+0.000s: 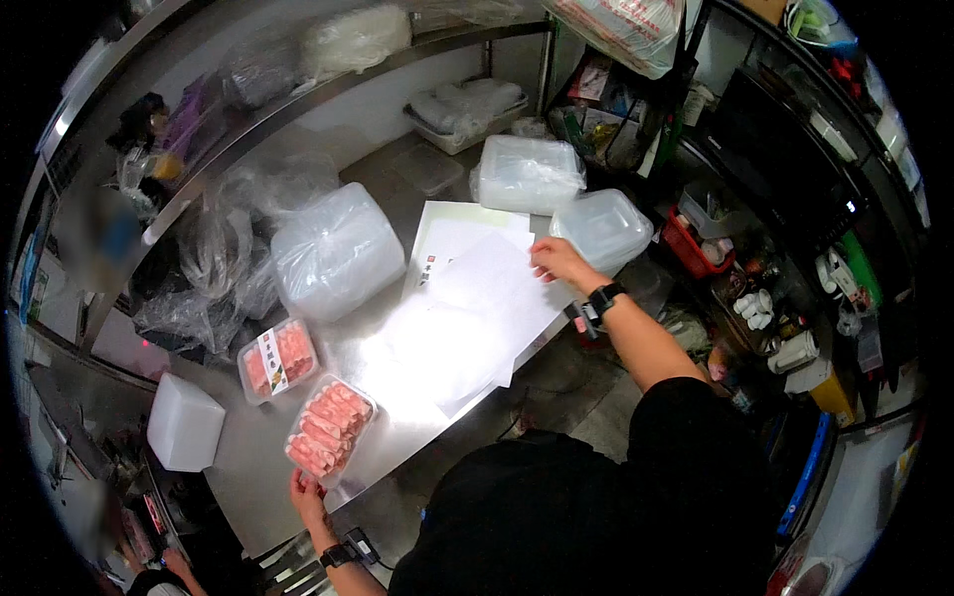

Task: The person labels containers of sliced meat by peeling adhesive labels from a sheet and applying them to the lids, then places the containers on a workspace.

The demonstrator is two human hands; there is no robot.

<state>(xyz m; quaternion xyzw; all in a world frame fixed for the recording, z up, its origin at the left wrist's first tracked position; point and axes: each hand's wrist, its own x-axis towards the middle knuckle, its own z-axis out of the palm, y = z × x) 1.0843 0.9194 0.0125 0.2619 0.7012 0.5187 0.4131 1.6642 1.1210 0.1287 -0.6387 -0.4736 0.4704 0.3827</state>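
Observation:
My left hand (pixel 307 495) is at the near end of a clear plastic tray of sliced meat rolls (pixel 330 428), its fingertips against the corner. The tray rests on the metal table (pixel 246 488); whether the fingers grip it is hard to see. Just beyond lies a second meat tray, lidded (pixel 304 349), with a printed label band (pixel 271 361) across it. My right hand (pixel 560 262) has its fingers closed on the right edge of a white paper sheet (pixel 484 276). Under that sheet lie more papers, including a printed label sheet (pixel 440 231). Glare washes out their lower part.
A wrapped stack of plastic containers (pixel 339 249) stands left of the papers. More containers (pixel 529 175) and stacked lids (pixel 602 223) sit at the back. A white tub (pixel 185 423) is at the left edge. Another person's hand (pixel 177 562) shows at lower left.

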